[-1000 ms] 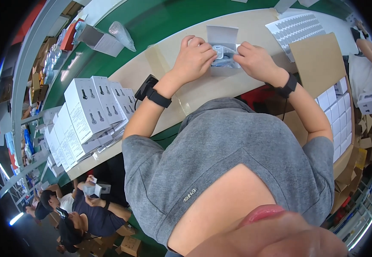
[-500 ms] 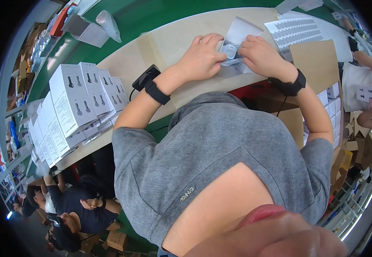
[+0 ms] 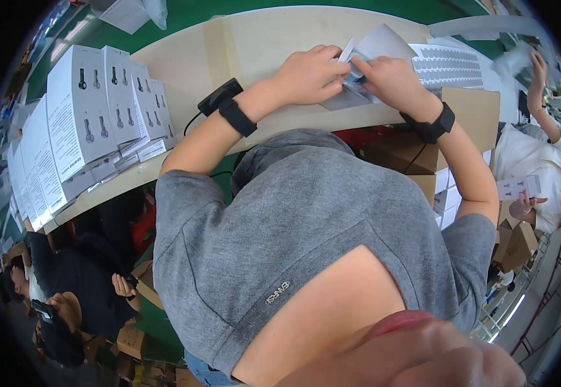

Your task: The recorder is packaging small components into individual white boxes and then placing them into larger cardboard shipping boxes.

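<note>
Pinching a small white folded paper sheet (image 3: pixel 374 48) between my left hand (image 3: pixel 309 74) and right hand (image 3: pixel 393 80), both grips closed on it, its long axis tilting away over the pale surface (image 3: pixel 248 45).

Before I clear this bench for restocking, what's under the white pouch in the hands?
The pale tabletop lies under the white pouch; the left hand and right hand cover its middle, hiding anything beneath there.

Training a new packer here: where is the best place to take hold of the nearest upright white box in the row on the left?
Probably by its two broad faces near the top edge, coming down from above. The white boxes stand upright, packed face to face on the table, so only the tops are free. Both hands are busy with the white sheet.
</note>
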A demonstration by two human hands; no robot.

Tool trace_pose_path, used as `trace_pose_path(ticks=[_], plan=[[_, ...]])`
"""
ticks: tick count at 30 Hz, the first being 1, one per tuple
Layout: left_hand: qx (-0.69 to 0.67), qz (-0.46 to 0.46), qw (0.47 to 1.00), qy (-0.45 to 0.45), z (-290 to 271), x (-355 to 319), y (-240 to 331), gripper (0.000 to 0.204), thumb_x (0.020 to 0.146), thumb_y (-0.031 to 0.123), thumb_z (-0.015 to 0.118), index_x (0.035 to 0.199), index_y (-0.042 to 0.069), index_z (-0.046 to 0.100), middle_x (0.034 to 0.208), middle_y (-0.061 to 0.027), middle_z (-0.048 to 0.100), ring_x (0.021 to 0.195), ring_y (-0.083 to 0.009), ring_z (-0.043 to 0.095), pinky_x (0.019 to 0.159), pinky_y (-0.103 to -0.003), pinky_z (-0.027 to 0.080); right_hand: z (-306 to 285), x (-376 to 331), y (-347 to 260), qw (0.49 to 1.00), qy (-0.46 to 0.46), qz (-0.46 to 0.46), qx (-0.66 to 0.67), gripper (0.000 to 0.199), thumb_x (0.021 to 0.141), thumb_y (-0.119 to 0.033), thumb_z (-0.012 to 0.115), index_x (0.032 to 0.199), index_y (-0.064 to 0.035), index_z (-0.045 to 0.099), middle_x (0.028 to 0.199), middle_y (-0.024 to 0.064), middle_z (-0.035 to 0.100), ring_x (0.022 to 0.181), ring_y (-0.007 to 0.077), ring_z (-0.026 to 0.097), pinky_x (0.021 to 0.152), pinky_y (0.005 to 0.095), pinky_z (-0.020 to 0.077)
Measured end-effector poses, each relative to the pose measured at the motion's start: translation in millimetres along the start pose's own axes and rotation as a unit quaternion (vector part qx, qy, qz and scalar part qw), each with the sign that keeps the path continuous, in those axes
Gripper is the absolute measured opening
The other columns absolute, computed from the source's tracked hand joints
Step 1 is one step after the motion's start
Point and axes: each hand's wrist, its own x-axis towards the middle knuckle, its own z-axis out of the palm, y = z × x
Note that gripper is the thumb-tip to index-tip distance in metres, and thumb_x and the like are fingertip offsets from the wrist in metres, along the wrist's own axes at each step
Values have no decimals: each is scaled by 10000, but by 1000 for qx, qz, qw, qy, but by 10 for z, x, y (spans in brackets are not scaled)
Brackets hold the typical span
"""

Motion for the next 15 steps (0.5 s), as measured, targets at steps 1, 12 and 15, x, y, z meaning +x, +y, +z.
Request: trace_pose_path(ticks=[1, 12, 15], plan=[[-2, -9, 1000, -15, -23, 26, -6, 239, 736, 261, 574, 933, 127, 564, 1020, -124, 515, 925, -286, 520, 706, -367, 457, 2, 15, 45, 1000, 1, -1, -5, 367, 661, -126, 641, 1006, -73, 528, 697, 97, 589, 675, 278, 575, 591, 361, 463], [-23, -46, 999, 11, 213, 337, 75, 613, 605, 529, 667, 1057, 138, 532, 1026, -125, 518, 919, -278, 531, 698, -341, 469, 185, -396, 477, 938, 151, 136, 280, 399, 635, -3, 639, 1031, -46, 602, 649, 40, 557, 543, 100, 514, 538, 221, 424], [-17, -13, 998, 56, 215, 405, 254, 664, 585, 530, 680, 1097, 147, 499, 991, -126, 522, 886, -279, 541, 682, -353, 476, -29, -588, 432, 916, 154, 208, 306, 409, 634, 1, 637, 1040, -35, 597, 656, 21, 552, 571, 84, 514, 556, 217, 427]])
